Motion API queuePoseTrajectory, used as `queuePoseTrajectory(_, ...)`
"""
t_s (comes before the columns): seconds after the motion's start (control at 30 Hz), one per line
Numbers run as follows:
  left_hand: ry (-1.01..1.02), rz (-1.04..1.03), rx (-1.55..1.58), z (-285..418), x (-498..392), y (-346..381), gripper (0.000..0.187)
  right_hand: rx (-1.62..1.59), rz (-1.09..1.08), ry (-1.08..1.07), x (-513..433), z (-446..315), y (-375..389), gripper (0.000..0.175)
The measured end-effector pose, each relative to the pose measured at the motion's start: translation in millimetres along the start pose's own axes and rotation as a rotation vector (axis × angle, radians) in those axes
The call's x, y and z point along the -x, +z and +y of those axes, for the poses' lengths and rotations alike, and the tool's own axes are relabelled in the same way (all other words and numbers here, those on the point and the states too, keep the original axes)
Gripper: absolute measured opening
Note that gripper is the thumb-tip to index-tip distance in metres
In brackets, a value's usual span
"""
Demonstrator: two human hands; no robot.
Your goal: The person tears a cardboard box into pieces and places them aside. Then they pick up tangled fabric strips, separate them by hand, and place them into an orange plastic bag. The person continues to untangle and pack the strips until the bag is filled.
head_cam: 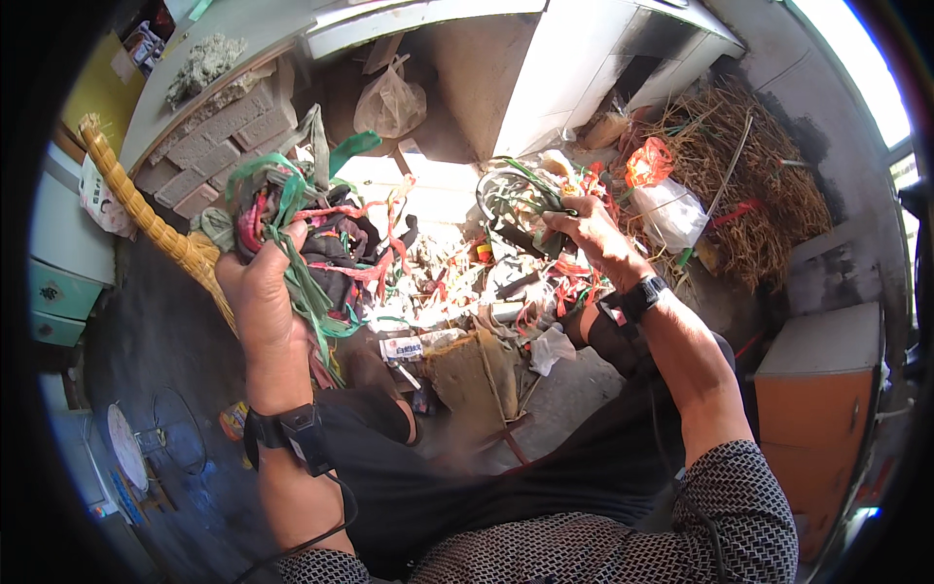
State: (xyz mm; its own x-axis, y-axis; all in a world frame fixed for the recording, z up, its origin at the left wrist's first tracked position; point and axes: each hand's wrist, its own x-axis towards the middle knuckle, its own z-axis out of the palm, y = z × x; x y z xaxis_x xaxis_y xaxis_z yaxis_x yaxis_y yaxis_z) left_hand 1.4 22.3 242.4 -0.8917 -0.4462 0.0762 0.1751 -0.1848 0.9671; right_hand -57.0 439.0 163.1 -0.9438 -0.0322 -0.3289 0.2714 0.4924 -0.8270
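Note:
A tangled bundle of cloth strips and cords [339, 241], in green, red, black and grey, fills my left hand [266, 292], its ends dangling past the wrist. My right hand [595, 233] pinches a smaller bunch of dark and green strips [522, 197], looped at the top. Below and between the hands spreads a heap of mixed scraps [445, 285], partly washed out by sunlight. A worn cardboard box [467, 372] stands at the heap's near side, close to my legs. A white packet with printing [401, 349] lies against it.
A straw broom [146, 201] leans at the left beside stacked bricks [211, 146]. Dry brushwood [751, 168] is piled at the right wall, with a white plastic bag [668, 212] before it. An orange cabinet [813, 423] stands at right; a knotted plastic bag [390, 102] sits at the back.

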Motion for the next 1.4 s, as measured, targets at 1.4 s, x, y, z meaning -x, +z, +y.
queuePoseTrajectory(1.4, -0.466, -0.572, 0.286, -85.6, 82.3, 107.6, 0.040, -0.317, -0.147, -0.352, 72.3, -63.5, 65.9, 0.029)
